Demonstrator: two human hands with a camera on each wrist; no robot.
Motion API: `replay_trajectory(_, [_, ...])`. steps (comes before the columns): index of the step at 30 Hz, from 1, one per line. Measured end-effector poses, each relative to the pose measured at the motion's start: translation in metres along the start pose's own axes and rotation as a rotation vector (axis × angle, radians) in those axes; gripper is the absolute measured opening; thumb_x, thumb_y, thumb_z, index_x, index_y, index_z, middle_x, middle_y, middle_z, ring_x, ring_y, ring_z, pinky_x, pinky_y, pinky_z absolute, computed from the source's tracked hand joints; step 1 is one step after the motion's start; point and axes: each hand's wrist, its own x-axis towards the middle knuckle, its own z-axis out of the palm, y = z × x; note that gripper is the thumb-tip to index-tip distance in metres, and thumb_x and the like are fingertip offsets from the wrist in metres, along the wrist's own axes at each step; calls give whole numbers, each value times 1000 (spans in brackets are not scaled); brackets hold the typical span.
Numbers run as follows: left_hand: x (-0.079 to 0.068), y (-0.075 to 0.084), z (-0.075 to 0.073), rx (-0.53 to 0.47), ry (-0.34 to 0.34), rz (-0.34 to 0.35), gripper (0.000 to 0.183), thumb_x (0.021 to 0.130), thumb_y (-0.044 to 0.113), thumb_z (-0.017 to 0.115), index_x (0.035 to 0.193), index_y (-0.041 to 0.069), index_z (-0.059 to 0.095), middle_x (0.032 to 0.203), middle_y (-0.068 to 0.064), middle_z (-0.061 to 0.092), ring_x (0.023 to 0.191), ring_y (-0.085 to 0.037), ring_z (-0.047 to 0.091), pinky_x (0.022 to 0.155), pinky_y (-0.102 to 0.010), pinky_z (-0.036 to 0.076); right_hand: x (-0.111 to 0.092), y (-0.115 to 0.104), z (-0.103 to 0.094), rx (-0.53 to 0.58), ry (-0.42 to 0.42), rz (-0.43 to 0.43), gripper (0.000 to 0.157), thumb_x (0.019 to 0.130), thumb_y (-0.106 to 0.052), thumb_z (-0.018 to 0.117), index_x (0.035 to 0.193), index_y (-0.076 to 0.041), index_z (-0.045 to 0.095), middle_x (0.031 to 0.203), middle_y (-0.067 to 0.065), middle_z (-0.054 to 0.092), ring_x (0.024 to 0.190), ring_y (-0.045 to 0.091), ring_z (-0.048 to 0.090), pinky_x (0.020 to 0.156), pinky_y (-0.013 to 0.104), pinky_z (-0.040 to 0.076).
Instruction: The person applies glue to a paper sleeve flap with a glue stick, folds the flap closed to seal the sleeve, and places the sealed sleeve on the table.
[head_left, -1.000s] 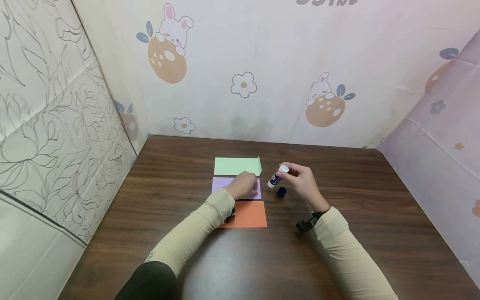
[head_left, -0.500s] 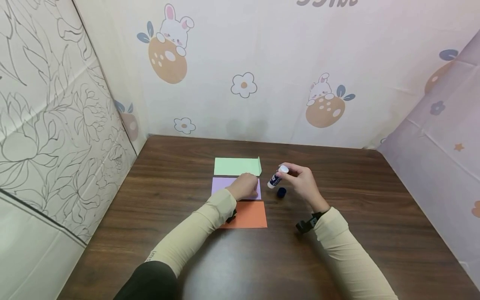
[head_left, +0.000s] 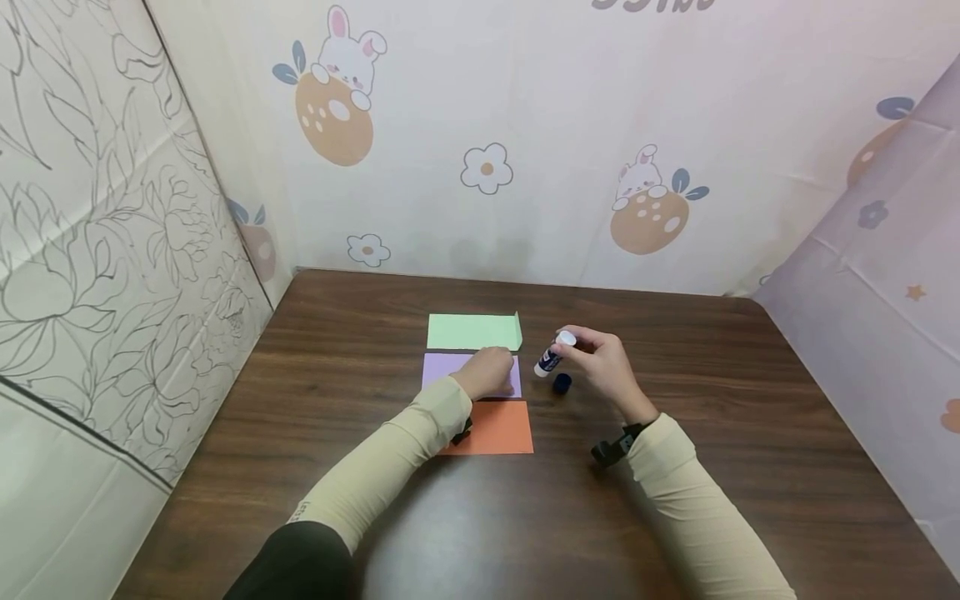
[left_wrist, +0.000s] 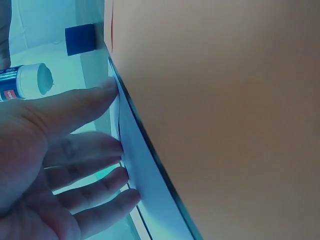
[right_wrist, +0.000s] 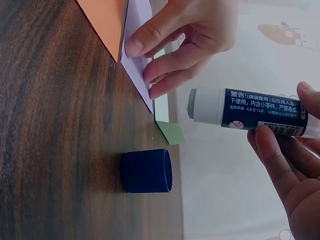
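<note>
My left hand [head_left: 489, 372] rests on the purple paper [head_left: 442, 366], its fingertips and thumb touching the sheet near the right end. In the left wrist view those fingers look extended and spread. The right hand [head_left: 606, 365] grips an uncapped glue stick [right_wrist: 260, 111] between thumb and fingers, tilted above the table, with its white open end toward the left hand. No contact shows between glue stick and paper. Below the glue stick, the dark blue cap [right_wrist: 145, 171] stands on the table. Part of the purple sheet is hidden under the left hand.
A green paper [head_left: 472, 332] lies behind the purple one, its right end folded up. In front lies an orange paper [head_left: 506, 429], partly covered by the left wrist. The brown wooden table [head_left: 337, 350] ends at a printed wall covering [head_left: 555, 208] at the back.
</note>
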Motion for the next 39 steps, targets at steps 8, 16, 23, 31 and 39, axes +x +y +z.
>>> replay_trajectory(8, [-2, 3, -1, -34, 0, 30, 10, 83, 18, 77, 79, 9, 76, 79, -1, 73, 73, -13, 63, 70, -25, 52, -1, 2, -1, 8, -2, -9, 26, 89, -9, 69, 110, 7, 68, 99, 24, 67, 76, 8, 56, 68, 15, 48])
replay_trajectory(16, [-1, 4, 0, 3, -1, 35, 12, 83, 18, 76, 78, 8, 72, 74, 0, 70, 69, -14, 60, 69, -27, 50, -1, 2, -3, 9, 3, -22, 26, 89, -9, 69, 110, 6, 68, 98, 22, 67, 76, 7, 55, 67, 16, 48])
replay_trajectory(23, [0, 4, 3, 27, 25, 31, 20, 81, 19, 76, 70, 8, 63, 69, -2, 65, 63, -13, 52, 64, -29, 48, -2, 2, -3, 4, 6, -20, 25, 89, -10, 70, 109, 5, 68, 95, 20, 66, 75, 8, 54, 65, 18, 47])
replay_trajectory(31, [0, 5, 4, 18, 19, 16, 18, 81, 20, 76, 72, 9, 65, 76, -3, 66, 68, -14, 55, 64, -27, 47, -1, 5, -4, 3, 10, -16, 28, 90, -10, 69, 112, 7, 67, 100, 22, 66, 78, 7, 55, 68, 16, 48])
replay_trajectory(39, [-4, 5, 4, -38, -9, -7, 17, 84, 24, 75, 86, 8, 71, 87, -4, 69, 79, -15, 63, 71, -27, 52, 8, 35, -3, 12, 15, -7, 32, 89, -20, 72, 113, 0, 69, 99, 18, 67, 77, 8, 54, 65, 18, 47])
